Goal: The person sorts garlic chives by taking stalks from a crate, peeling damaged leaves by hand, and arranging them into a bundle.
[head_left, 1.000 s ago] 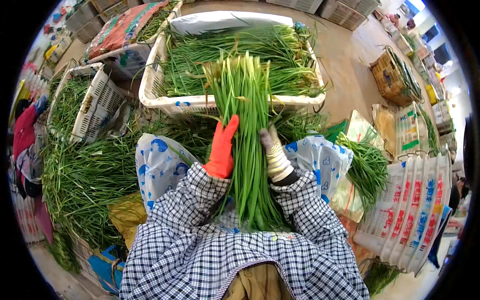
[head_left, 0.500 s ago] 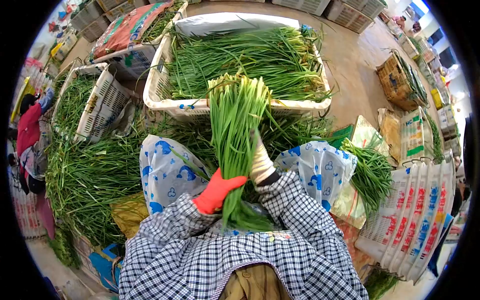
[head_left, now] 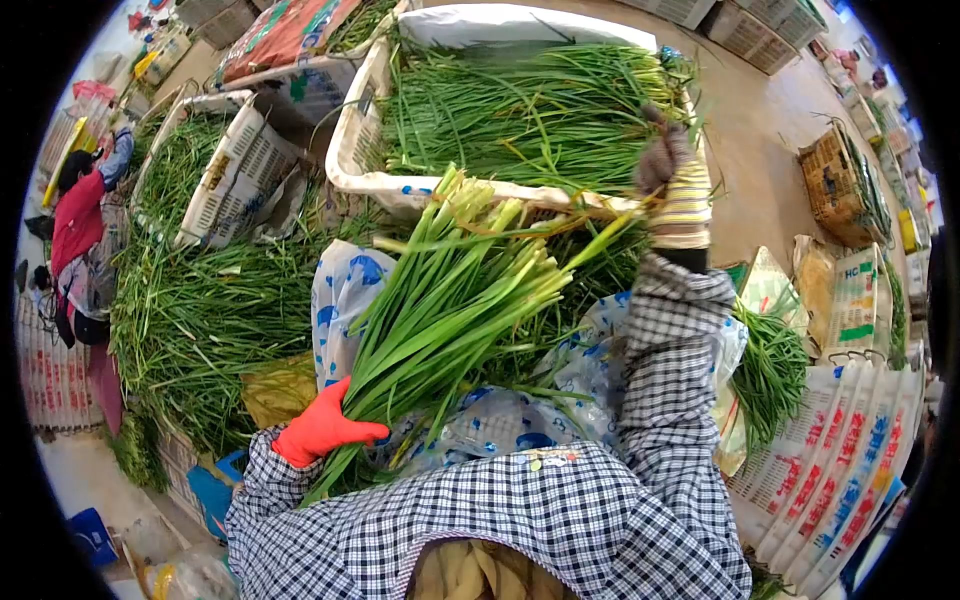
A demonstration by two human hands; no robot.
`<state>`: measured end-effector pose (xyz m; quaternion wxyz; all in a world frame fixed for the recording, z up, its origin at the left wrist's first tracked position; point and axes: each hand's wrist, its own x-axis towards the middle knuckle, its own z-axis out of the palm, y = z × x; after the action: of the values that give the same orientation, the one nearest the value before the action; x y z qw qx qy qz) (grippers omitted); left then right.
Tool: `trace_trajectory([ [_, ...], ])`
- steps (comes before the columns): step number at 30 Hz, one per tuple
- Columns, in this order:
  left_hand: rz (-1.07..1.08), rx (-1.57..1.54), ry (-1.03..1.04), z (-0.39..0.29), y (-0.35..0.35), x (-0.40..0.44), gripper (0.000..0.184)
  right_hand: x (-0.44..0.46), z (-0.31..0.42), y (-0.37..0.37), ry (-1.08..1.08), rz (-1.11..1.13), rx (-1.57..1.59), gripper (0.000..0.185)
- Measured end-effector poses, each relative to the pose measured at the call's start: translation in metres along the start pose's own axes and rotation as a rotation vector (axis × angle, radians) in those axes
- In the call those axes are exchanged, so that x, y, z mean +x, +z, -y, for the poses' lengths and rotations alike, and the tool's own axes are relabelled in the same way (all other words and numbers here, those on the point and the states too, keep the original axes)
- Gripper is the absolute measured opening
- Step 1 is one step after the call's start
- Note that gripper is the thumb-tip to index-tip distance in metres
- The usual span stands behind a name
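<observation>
A thick bunch of garlic chives [head_left: 450, 310] lies slanted over my lap, pale stem ends up and fanned out. My left hand [head_left: 325, 430], in a red glove, is closed around its lower, leafy part. My right hand [head_left: 675, 185], in a striped glove with dark fingers, is raised at the front right corner of the white crate [head_left: 430, 190]. A few loose chive strands [head_left: 605, 240] run from the bunch to its closed fingers, which are slightly blurred. Behind the bunch, more chives [head_left: 530, 115] fill that crate. Blue-patterned plastic [head_left: 500, 425] covers my legs.
Loose greens [head_left: 215, 330] are heaped at the left beside a tilted white crate [head_left: 225, 185]. Another chive bunch [head_left: 770, 365] lies at the right, near stacked printed crates [head_left: 820, 460]. A person in a red vest [head_left: 80, 220] is at the far left.
My right hand has moved from beside the bunch up and right, drawing out strands. My left hand has shifted left and down, and the bunch now tilts with its stem ends spread.
</observation>
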<state>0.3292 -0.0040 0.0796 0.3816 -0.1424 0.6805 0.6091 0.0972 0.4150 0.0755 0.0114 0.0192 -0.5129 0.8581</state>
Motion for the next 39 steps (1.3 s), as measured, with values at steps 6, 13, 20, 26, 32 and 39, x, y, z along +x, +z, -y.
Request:
trace_trajectory([
  [6, 0.047, 0.029, -0.033, 0.015, -0.010, 0.005, 0.064, -0.025, -0.045, 0.017, 0.149, 0.437, -0.597, 0.061],
  [13, 0.054, 0.186, 0.180, 0.026, -0.019, 0.000, 0.068, -0.087, -0.098, 0.060, 0.419, 0.759, -0.558, 0.033],
  [20, 0.029, 0.341, 0.165, 0.020, -0.027, 0.002, 0.076, -0.099, -0.098, 0.049, -0.349, 0.735, -1.494, 0.015],
  [26, -0.126, 0.590, 0.265, 0.021, -0.037, -0.007, 0.073, -0.055, -0.059, -0.031, -0.079, 0.078, -0.651, 0.016],
  [32, -0.233, 1.065, 0.431, -0.016, -0.018, -0.011, 0.077, -0.063, -0.008, 0.023, 0.273, 0.535, -0.987, 0.034],
  [39, -0.228, 1.409, 0.463, -0.029, -0.012, -0.013, 0.084, -0.135, -0.090, 0.116, 0.254, 1.089, -1.114, 0.043],
])
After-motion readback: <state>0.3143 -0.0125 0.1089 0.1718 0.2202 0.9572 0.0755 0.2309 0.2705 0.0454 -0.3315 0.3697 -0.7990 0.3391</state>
